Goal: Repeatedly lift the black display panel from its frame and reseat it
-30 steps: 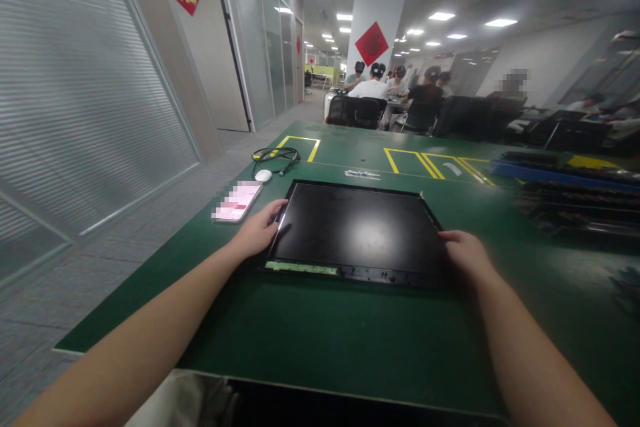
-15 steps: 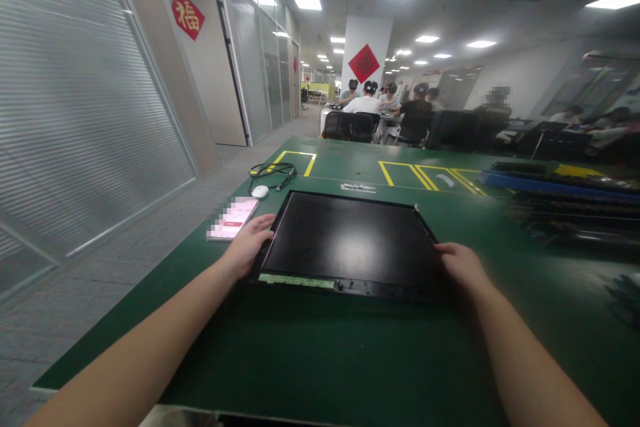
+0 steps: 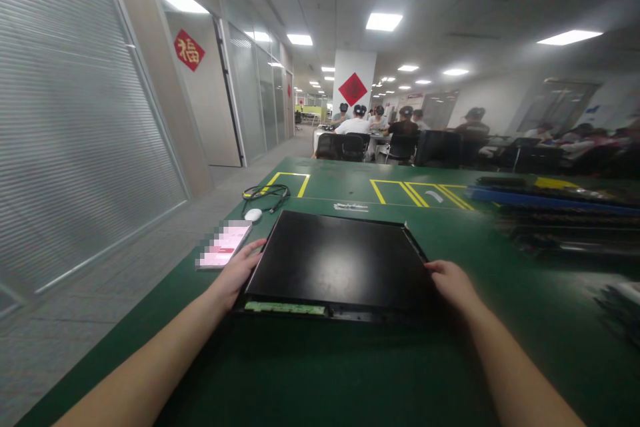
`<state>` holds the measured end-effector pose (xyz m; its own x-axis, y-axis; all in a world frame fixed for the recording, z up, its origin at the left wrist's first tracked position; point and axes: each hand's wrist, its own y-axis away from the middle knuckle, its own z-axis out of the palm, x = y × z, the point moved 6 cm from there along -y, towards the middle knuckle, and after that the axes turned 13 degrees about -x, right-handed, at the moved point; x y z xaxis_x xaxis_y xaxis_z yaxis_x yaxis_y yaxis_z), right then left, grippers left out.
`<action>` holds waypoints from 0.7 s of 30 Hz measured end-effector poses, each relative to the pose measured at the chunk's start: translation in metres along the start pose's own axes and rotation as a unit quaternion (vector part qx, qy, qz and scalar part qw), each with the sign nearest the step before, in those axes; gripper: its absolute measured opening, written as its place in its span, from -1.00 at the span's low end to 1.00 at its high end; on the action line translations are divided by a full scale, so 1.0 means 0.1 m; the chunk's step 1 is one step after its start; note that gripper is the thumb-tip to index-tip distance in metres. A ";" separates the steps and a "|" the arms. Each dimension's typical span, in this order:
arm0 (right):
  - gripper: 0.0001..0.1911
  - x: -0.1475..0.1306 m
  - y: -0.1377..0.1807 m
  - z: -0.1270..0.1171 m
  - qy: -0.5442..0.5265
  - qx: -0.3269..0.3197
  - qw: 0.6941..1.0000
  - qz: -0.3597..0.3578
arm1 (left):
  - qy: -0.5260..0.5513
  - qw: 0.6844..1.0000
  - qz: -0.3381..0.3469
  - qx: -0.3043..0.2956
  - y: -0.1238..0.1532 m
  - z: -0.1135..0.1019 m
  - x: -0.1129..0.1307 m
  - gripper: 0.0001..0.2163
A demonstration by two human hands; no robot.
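A flat black display panel (image 3: 335, 260) lies on the green table (image 3: 325, 373) in front of me, with a green circuit strip (image 3: 285, 307) along its near edge. My left hand (image 3: 235, 271) grips the panel's left edge, fingers curled at the side. My right hand (image 3: 453, 283) holds the right edge near the front corner. The panel's near edge looks slightly raised off the mat.
A pink phone (image 3: 223, 247), a white mouse (image 3: 253, 215) and a coiled black cable (image 3: 267, 194) lie left of the panel. Stacked black and blue trays (image 3: 555, 210) sit at the right. Yellow tape boxes (image 3: 415, 192) mark the far table. Several people sit at desks (image 3: 380, 130) beyond.
The camera has tilted upward, so the table sits lower in view. Both hands stay on the panel's edges; the panel looks pulled a little nearer to me.
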<state>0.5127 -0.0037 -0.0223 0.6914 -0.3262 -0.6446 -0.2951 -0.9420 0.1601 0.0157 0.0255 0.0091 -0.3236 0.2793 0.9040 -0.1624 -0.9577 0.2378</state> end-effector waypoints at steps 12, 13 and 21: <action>-0.63 -0.01 -0.01 0.01 -0.008 0.010 1.000 -0.022 | -0.011 0.999 -0.028 -0.023 0.11 0.08 0.03 -0.61; -0.63 -0.01 -0.01 0.01 -0.008 0.013 1.000 -0.022 | -0.016 0.999 -0.033 -0.027 0.13 0.11 0.04 -0.65; -0.65 -0.06 0.00 0.01 0.008 0.021 0.999 -0.033 | -0.027 0.998 -0.002 -0.050 0.10 0.12 0.11 -0.79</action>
<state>0.5081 -0.0016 -0.0192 0.7213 -0.2648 -0.6399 -0.2750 -0.9576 0.0863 0.0216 0.0178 0.0262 -0.2730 0.2770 0.9213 -0.2565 -0.9439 0.2078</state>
